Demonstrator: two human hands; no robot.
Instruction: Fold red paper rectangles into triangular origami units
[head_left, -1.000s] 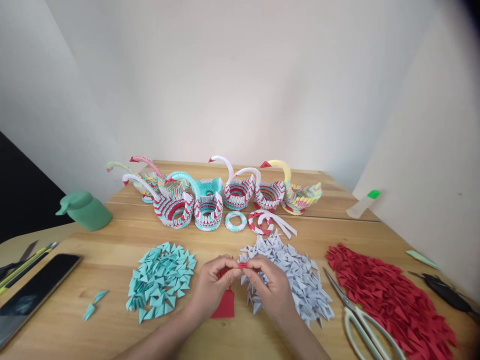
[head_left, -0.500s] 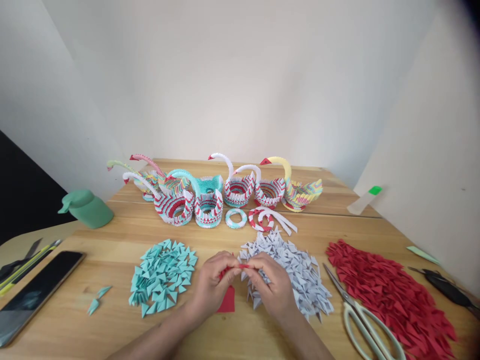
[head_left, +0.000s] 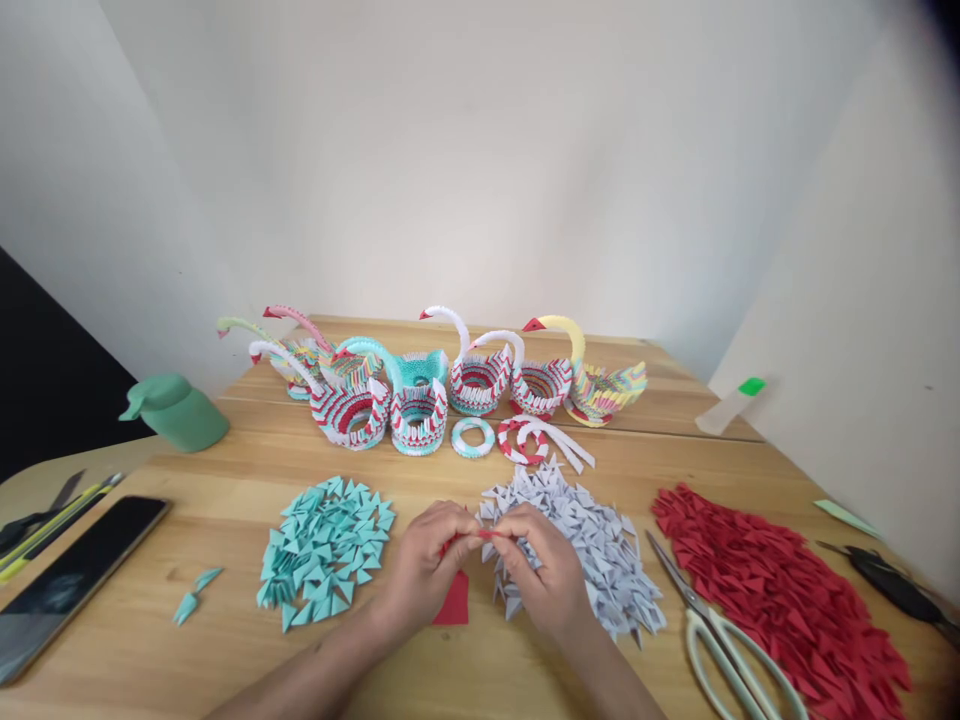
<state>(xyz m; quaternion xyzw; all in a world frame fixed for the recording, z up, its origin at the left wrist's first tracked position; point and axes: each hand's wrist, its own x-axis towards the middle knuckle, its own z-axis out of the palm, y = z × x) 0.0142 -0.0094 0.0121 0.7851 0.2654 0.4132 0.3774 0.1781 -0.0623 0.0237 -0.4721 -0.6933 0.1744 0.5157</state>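
My left hand (head_left: 433,555) and my right hand (head_left: 544,565) meet over the middle of the table, fingertips almost touching. Both pinch a small folded piece of red paper (head_left: 487,534), of which only a thin strip shows between the thumbs and forefingers. Below my left fingers a flat red paper piece (head_left: 452,603) lies on the wood. A heap of white folded paper triangles (head_left: 600,560) spreads behind and beside my right hand. To the left of my left hand sits a heap of teal folded triangles (head_left: 326,550).
Several folded-paper swans (head_left: 420,415) stand at the back, with a teal-and-white paper ring (head_left: 472,438) in front. On the right lie scissors (head_left: 709,610) and a heap of red triangles (head_left: 780,590). A phone (head_left: 82,580) and a green bird-shaped container (head_left: 176,412) are on the left.
My hands stay in nearly the same place, still pinching the red paper. The whole view has shifted very slightly; nothing else has visibly moved.
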